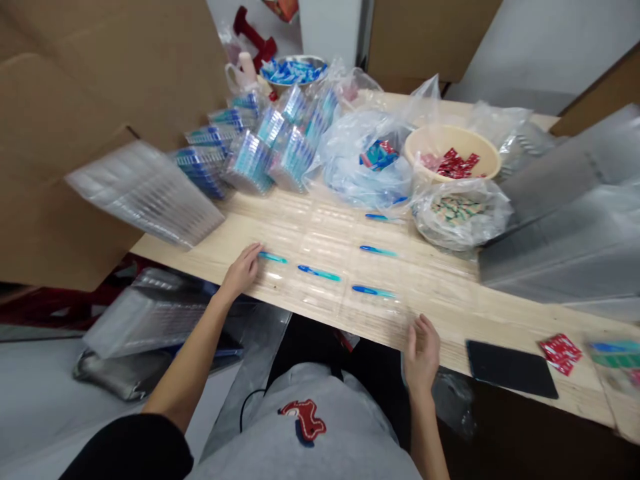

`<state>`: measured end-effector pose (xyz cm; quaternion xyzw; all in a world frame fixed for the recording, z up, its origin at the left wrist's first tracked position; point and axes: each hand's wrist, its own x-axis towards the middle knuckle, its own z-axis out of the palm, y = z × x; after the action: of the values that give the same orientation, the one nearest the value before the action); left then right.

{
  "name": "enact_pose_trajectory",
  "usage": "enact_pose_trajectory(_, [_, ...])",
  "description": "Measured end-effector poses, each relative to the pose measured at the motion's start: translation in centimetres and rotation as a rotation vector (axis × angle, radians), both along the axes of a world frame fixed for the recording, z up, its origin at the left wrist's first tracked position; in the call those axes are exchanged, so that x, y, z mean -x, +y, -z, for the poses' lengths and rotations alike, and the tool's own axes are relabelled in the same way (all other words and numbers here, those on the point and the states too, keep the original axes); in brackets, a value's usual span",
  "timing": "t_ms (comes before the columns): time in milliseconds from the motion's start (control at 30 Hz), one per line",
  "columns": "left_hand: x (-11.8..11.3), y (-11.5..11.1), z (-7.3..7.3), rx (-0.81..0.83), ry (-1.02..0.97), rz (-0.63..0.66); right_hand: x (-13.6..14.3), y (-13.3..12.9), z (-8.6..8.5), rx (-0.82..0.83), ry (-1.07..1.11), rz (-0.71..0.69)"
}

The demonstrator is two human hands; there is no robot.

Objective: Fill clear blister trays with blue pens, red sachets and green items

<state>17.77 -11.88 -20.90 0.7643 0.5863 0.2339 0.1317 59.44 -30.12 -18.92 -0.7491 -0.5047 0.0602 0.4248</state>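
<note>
Clear plastic trays [320, 293] lie flat on the wooden table [445, 320], with several blue-and-teal pen-like pieces on them. My left hand [242, 270] is at the trays' left edge, its fingers at the end of the leftmost blue piece [273, 257]; whether it grips that piece is unclear. Another blue piece [319, 273] is in the middle, and one more [374, 292] lies farther right. Near the front right corner of the trays, my right hand [423, 350] has its fingers curled a little apart, with nothing visible in them.
Filled clear packs [250, 160] stand at the back left beside stacked empty trays [150, 193]. Behind the trays are a plastic bag [370, 160], a cream bowl [487, 150] of red packets and a bag of small pieces [457, 210]. A black phone [511, 368] lies right.
</note>
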Motion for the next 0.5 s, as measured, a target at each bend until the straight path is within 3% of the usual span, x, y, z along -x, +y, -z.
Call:
enact_pose_trajectory(133, [-0.9,1.2,-0.3,-0.127,-0.034,-0.108,-0.1,0.3,1.1,-0.04,-0.016,-0.002])
enact_pose_trajectory(267, [-4.9,4.9,-2.9,-0.211,-0.106,-0.058,-0.4,0.1,1.6,-0.147,-0.077,0.06])
enact_pose_trajectory(367, [-10.6,9.6,-5.5,-0.117,-0.209,0.084,-0.9,-0.1,2.1,-0.194,-0.098,0.1])
enact_pose_trajectory(500, [-21.0,18.2,-8.2,0.032,-0.239,0.232,-1.5,-0.7,3.5,-0.206,-0.109,0.163])
